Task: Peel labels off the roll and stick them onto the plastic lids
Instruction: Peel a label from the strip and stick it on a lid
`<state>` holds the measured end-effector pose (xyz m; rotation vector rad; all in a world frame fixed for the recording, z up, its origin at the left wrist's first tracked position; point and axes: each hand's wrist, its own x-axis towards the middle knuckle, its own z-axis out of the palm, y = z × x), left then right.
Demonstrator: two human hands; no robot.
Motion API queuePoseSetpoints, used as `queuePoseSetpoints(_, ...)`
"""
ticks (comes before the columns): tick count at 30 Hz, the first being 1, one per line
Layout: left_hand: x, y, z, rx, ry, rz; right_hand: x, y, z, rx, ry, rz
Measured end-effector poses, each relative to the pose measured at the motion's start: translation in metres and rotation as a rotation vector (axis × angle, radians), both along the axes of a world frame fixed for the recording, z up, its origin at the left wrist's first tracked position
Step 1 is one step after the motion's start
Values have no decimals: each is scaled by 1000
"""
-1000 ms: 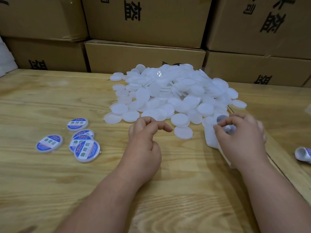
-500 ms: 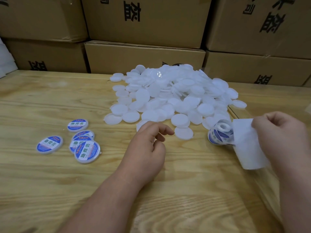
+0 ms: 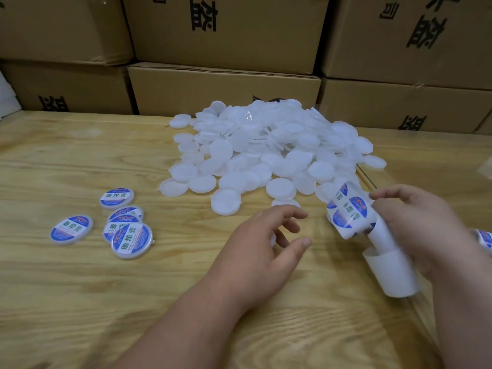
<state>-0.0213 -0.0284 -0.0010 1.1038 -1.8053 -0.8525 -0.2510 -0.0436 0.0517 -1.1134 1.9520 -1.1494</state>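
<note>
**Mia:** Five lids [image 3: 132, 240] with blue stickers lie on the left of the desk [image 3: 80, 302]; the big pile of plain white lids [image 3: 266, 153] sits in the middle, near the brown boxes [image 3: 223, 86] at the back.

**Ben:** What is new since a moment ago?

**Mia:** The right hand [image 3: 415, 230] has lifted the label roll [image 3: 349, 214] up and turned it; now the blue stickers on it face us, and the white backing strip [image 3: 390, 265] curls down below the hand; before, that strip was pulled out flat to the side.

**Ben:** So is the right hand holding it?

**Mia:** Yes; its fingers wrap round the roll and the strip.

**Ben:** And the left hand [image 3: 263, 246]?

**Mia:** It holds nothing; its fingers are spread wide and a bit bent, and it has moved toward the roll, just beside it but not touching.

**Ben:** What does that mean for the job?

**Mia:** I think the left hand is about to pick a sticker off; no sticker is off yet; then it needs a plain lid from the pile; lots of lids are left to do.

**Ben:** Anything else?

**Mia:** Another bit of sticker roll [image 3: 485, 237] peeks in at the right edge.
</note>
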Motion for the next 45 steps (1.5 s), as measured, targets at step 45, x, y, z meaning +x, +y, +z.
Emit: queuePoseSetpoints(45, -1, -14, 3, 159, 551, 316, 57, 10, -14, -118, -11, 686)
